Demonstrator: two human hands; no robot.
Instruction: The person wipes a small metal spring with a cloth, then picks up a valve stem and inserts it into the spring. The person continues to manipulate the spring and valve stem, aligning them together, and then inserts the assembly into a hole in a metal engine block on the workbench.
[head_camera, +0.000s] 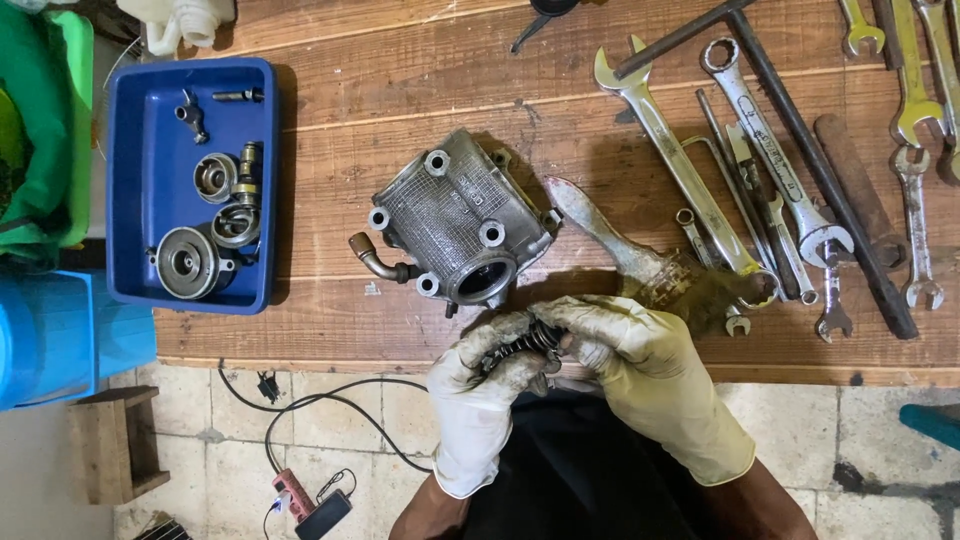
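**Gloved hands grip a small coil spring at the worktop's near edge**

A small dark coil spring (541, 340) sits pinched between both hands just over the near edge of the wooden worktop (400, 60). The left hand (478, 385), in a grimy pale glove, has its fingers (500, 335) curled up around the spring from below and clamped on it. The right hand (640, 365), gloved the same way, presses in from the other side, its fingers closed onto the spring's top, so the two hands touch around it.

Just beyond the hands lies a grey ribbed engine casting (455, 225) with a round bore facing the person and a bent pipe stub on its left side. Beside it, to the right, rests a dirty paintbrush (625, 250), handle pointing away up the boards.

Farther right a spread of open and ring spanners (740, 170) lies with a long dark T-bar (810, 150) across them. At the far left a blue plastic tray (140, 180) holds round metal parts and a few small fittings.

Below the worktop, on the tiled floor (880, 440), a black cable (330, 410) trails to a small device, and a wooden block (115, 440) stands near the left.
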